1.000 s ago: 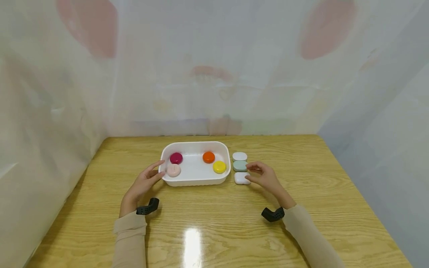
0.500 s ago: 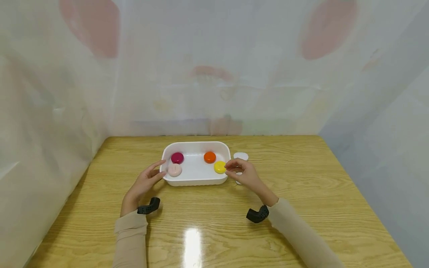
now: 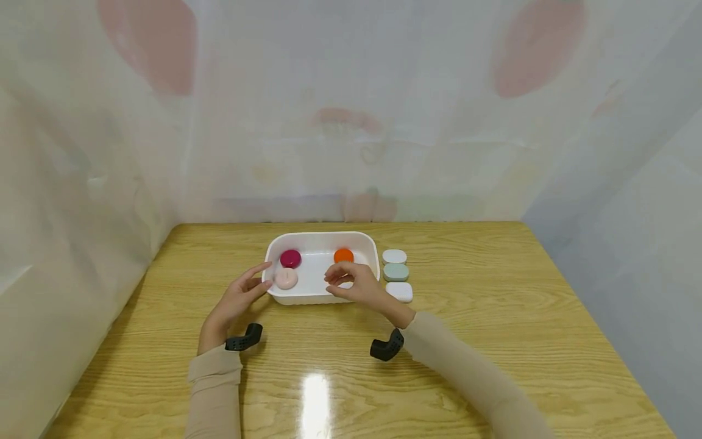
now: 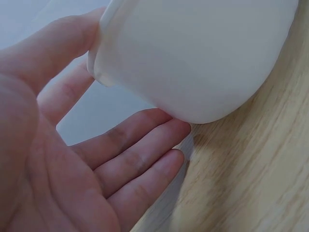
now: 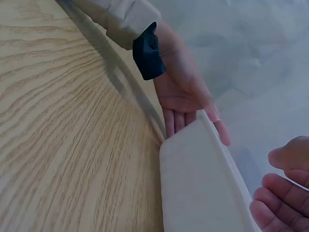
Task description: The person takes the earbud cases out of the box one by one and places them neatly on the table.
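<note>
My left hand (image 3: 233, 305) holds the left end of a white plastic tray (image 3: 320, 299). In the left wrist view the thumb and index finger are at the tray's rim (image 4: 100, 58), with the other fingers stretched against its lower edge. My right hand (image 3: 359, 286) hovers over the tray's right half, fingers bent loosely and thumb apart, nothing visible between them. Inside the tray are a magenta round disc (image 3: 290, 259), a pale pink one (image 3: 286, 278) and an orange one (image 3: 343, 255). The right hand hides the yellow disc.
Right of the tray, three small rounded cases stand in a column: a white one (image 3: 394, 255), a pale green one (image 3: 396, 272) and another white one (image 3: 400, 292). Everything rests on a wooden table (image 3: 466, 366), with patterned sheeting (image 3: 351, 158) behind and at the sides.
My right hand has moved left, from the small cases to over the tray, uncovering the cases and covering the yellow disc. The nearest white case sits slightly farther right. My left hand stays put.
</note>
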